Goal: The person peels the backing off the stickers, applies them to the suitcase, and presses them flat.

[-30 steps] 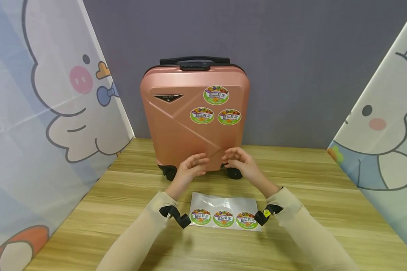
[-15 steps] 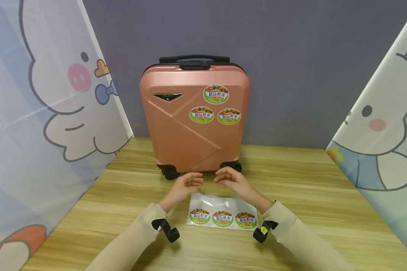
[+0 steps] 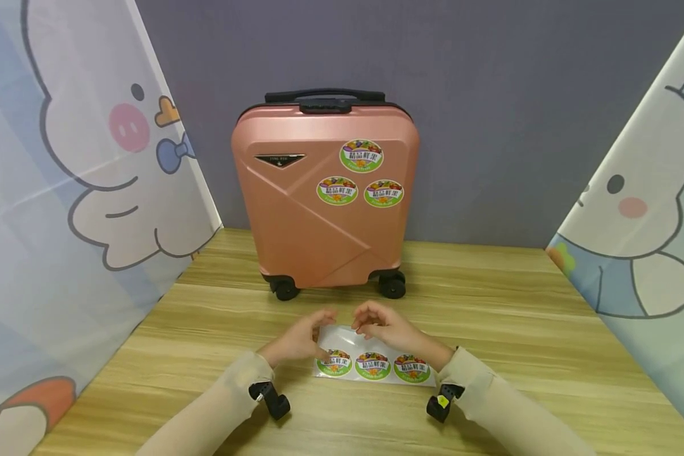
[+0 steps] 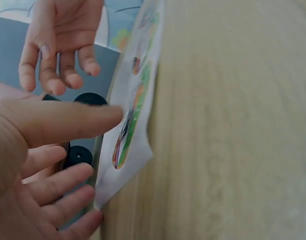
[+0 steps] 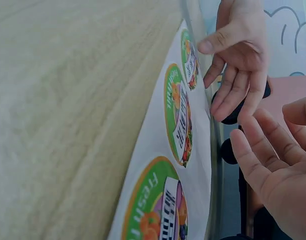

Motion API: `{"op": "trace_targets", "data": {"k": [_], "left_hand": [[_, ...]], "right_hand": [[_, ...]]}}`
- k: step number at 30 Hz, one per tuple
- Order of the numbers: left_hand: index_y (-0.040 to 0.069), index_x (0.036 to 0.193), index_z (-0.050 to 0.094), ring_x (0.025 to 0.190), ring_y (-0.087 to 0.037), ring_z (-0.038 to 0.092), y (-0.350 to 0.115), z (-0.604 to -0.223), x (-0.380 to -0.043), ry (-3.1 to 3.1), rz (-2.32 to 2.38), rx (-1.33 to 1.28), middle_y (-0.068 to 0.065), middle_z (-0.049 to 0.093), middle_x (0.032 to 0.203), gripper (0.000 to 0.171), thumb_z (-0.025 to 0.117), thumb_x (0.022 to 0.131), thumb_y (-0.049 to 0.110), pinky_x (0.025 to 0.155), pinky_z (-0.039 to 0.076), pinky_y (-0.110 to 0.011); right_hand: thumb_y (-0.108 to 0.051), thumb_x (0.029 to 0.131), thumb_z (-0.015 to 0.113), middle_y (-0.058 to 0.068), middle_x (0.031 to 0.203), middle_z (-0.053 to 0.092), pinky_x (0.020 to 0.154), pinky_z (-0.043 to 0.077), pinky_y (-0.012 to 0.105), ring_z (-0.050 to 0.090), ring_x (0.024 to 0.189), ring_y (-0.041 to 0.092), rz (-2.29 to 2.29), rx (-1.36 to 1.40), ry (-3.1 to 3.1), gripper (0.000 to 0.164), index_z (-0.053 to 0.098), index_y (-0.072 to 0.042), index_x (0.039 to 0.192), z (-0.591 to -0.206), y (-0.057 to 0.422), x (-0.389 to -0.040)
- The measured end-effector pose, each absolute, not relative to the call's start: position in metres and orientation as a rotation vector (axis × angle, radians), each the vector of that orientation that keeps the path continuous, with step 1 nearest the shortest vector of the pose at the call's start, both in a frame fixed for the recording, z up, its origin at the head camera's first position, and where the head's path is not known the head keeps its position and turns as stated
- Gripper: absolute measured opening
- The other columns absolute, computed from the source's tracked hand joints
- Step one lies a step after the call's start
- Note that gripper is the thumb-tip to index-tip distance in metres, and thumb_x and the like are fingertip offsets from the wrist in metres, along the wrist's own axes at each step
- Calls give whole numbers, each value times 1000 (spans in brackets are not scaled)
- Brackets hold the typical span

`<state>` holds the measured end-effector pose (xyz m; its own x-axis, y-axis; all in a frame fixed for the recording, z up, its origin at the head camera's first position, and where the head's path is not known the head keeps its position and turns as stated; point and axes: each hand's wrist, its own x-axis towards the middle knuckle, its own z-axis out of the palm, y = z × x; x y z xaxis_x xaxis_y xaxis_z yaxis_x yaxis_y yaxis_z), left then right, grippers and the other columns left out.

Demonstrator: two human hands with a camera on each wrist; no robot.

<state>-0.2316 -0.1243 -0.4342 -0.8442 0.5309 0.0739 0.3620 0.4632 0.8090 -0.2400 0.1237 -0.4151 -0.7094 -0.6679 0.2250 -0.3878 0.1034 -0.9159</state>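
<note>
A white backing sheet lies on the table, with three oval fruit stickers in a row along its near edge. Over the sheet's left end is my left hand, its thumb straight and spread from the fingers. In the left wrist view the thumb overlaps the nearest sticker, and nothing lies in the palm. Above the sheet's far edge, my right hand has loosely bent fingers and holds nothing. Behind both hands stands a pink suitcase, upright, bearing three more such stickers on its upper right front.
The suitcase rests on black wheels at the back of the wooden table. A grey wall rises behind it. Cartoon-printed cloths border both sides. Each wrist wears a black camera.
Both hands have come back from the suitcase's lower front toward the sheet. The left thumb has spread away from its fingers over the sheet's left end. The suitcase and stickers stay put.
</note>
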Motion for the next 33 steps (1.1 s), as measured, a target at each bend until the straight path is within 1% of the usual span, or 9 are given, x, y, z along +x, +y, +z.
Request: {"op": "trace_targets", "data": {"k": [3,6,9,14,17,21,25,29,33], "left_hand": [[-3,143,46,116,-37,56,-122,-433,-228,2565,1179,782,-23,56,134,94,92,60,0,97,47,-53],[-3,144,46,122,-38,54,-121,-430,-226,2589,1066,791,-23,54,138,96,94,61,4,101,44,-54],[-4,143,48,124,-39,52,-120,-427,-227,2592,1030,793,-23,54,138,93,94,62,5,103,44,-54],[-2,139,53,121,-37,55,-122,-429,-228,2612,1030,800,-17,61,132,87,94,63,7,100,45,-53],[-1,134,57,117,-34,58,-123,-432,-228,2625,1051,822,-14,67,124,79,93,64,5,100,46,-51],[2,123,64,105,-27,66,-123,-434,-228,2650,1088,841,-7,74,106,62,90,67,2,96,49,-49],[3,113,69,86,-16,68,-122,-434,-226,2682,1096,835,0,75,87,51,90,66,1,84,53,-40],[2,106,71,73,-9,66,-121,-434,-225,2682,1129,823,3,72,78,43,89,67,0,72,54,-31],[2,102,71,67,-6,63,-120,-435,-226,2680,1162,798,4,71,73,36,87,70,-2,67,52,-26]], "right_hand": [[3,97,53,29,108,62,81,57,42,61,99,45,-1611,-1034,2141,29,49,16,123,-417,125,-239],[2,97,54,25,108,64,80,57,38,64,96,36,-1573,-1033,2156,29,50,14,124,-418,125,-240],[2,96,55,23,106,65,78,57,33,65,94,28,-1540,-1044,2179,29,51,13,123,-418,125,-241],[3,95,55,25,105,65,77,57,32,65,93,28,-1535,-1052,2183,28,52,14,121,-419,125,-240],[4,95,55,26,104,65,76,57,31,65,91,26,-1524,-1070,2205,27,53,13,120,-419,127,-239],[4,94,58,22,101,67,77,56,28,65,91,22,-1470,-1110,2289,24,57,10,117,-420,127,-237],[4,94,60,18,100,68,75,55,27,64,89,17,-1365,-1198,2370,21,59,7,115,-418,126,-233],[3,95,59,16,100,68,75,55,27,64,89,14,-1254,-1278,2412,19,60,5,114,-415,124,-227],[2,94,59,14,101,69,78,55,27,64,93,15,-1162,-1298,2459,20,62,3,114,-411,120,-222]]}}
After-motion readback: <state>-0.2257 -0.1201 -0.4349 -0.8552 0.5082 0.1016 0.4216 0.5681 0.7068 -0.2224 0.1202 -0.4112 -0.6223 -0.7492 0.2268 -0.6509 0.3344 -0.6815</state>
